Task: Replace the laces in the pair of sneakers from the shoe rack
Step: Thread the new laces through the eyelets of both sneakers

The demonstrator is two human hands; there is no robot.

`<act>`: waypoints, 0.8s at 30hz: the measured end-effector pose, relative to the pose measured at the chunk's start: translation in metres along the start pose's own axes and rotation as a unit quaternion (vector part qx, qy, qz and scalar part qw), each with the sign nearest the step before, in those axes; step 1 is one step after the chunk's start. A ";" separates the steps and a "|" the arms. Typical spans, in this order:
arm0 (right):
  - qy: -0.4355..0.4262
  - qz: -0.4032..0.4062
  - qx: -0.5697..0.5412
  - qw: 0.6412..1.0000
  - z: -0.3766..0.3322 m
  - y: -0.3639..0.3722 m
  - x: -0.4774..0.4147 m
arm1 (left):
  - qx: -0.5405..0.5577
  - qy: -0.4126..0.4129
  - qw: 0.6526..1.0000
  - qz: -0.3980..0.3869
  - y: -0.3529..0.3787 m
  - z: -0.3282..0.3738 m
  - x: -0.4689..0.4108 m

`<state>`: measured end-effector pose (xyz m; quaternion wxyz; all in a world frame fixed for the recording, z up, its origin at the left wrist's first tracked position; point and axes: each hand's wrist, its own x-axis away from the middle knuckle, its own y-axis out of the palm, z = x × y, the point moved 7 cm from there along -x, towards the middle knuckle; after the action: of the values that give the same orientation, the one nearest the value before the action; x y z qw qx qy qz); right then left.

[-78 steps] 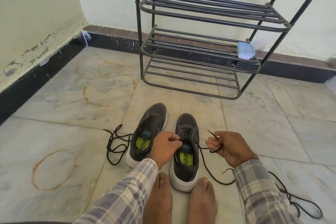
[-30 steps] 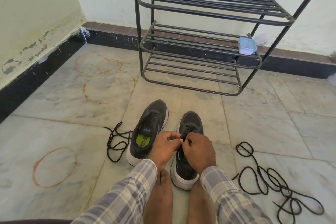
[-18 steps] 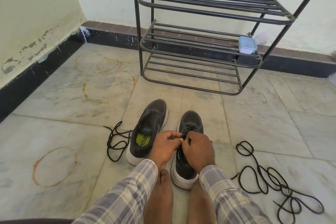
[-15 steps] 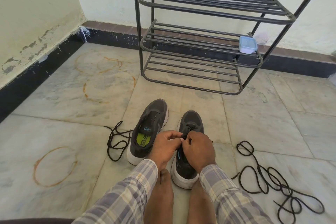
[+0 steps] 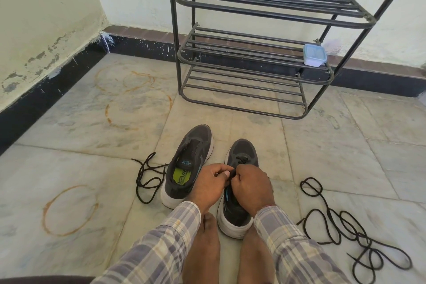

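Note:
Two dark grey sneakers with white soles stand on the floor in front of me. The left sneaker has no lace and shows a green insole. Over the right sneaker both hands meet at the eyelets. My left hand pinches the black lace at the tongue, and my right hand is curled round the lace beside it. A short bit of lace shows above my fingers. One loose black lace lies left of the shoes, and a tangle of black laces lies to the right.
The black metal shoe rack stands against the back wall, with a small clear plastic box on its middle shelf. My bare feet rest on the marble floor below the sneakers. A wall runs along the left.
My right hand let go of the lace end it held out to the right and came in onto the right sneaker. Over the last second both hands stay at the eyelets, barely shifting.

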<state>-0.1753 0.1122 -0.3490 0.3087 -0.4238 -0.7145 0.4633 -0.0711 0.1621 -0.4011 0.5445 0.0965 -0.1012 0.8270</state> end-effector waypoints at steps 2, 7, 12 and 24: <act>-0.011 0.002 -0.027 1.000 0.001 0.000 0.001 | -0.012 0.007 1.000 0.002 0.000 0.001 -0.002; -0.013 0.006 -0.054 0.998 0.003 0.001 0.000 | 0.005 -0.007 1.000 -0.002 0.000 0.000 -0.003; -0.005 0.010 -0.052 0.999 0.004 0.001 0.001 | -0.023 -0.013 1.000 -0.005 0.003 0.003 -0.004; 0.032 0.009 -0.045 0.998 0.010 0.000 0.004 | 0.118 -0.071 0.984 0.113 -0.011 0.027 0.002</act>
<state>-0.1857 0.1120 -0.3524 0.3076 -0.4582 -0.7204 0.4200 -0.0604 0.1609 -0.3741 0.4241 0.2066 -0.0515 0.8802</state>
